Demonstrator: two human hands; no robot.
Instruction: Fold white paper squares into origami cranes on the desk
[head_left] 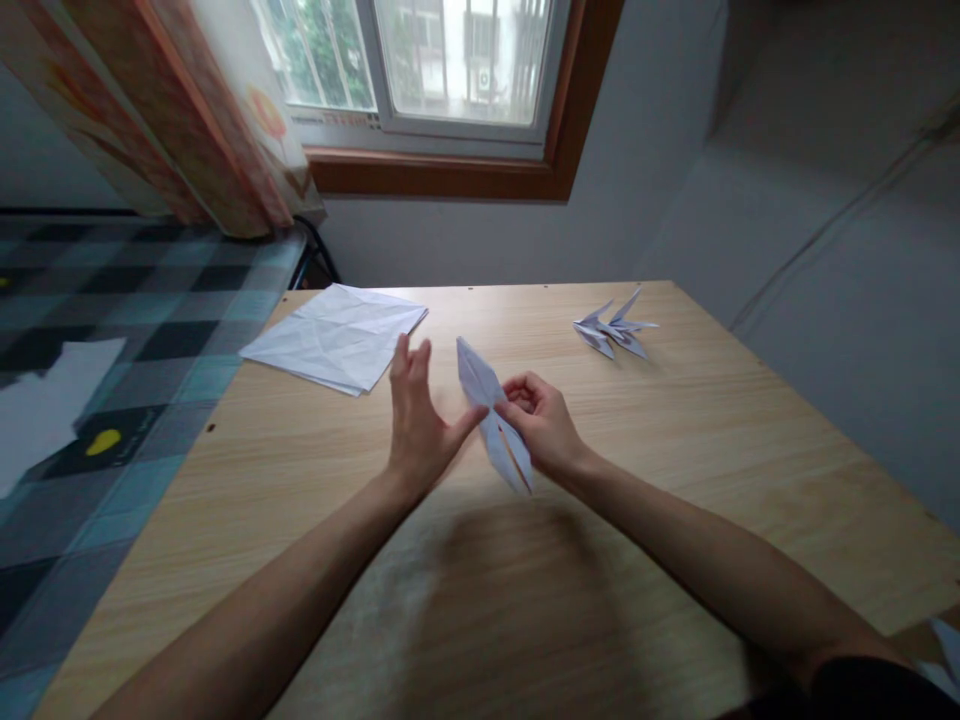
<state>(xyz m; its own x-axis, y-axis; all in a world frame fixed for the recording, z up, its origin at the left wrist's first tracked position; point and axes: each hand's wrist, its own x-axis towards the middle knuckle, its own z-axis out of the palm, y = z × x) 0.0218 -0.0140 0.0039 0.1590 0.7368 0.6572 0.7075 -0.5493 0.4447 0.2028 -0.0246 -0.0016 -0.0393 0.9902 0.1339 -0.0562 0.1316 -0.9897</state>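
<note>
A white folded paper (480,378), long and pointed at both ends, is held above the middle of the wooden table. Its lower half is split by a slit into two points. My right hand (544,420) pinches it at its narrow middle, thumb in front and the other fingers curled behind. From the other side, my left hand (421,420) touches the same middle with the thumb tip. The fingers of that hand are raised and spread apart from the thumb.
White creased paper sheets (337,335) lie stacked at the table's (720,480) back left. Folded paper cranes (611,327) sit at the back right. Left of the table is a checked bedcover (187,345) with white paper pieces (45,410) on it. A window and curtain are behind.
</note>
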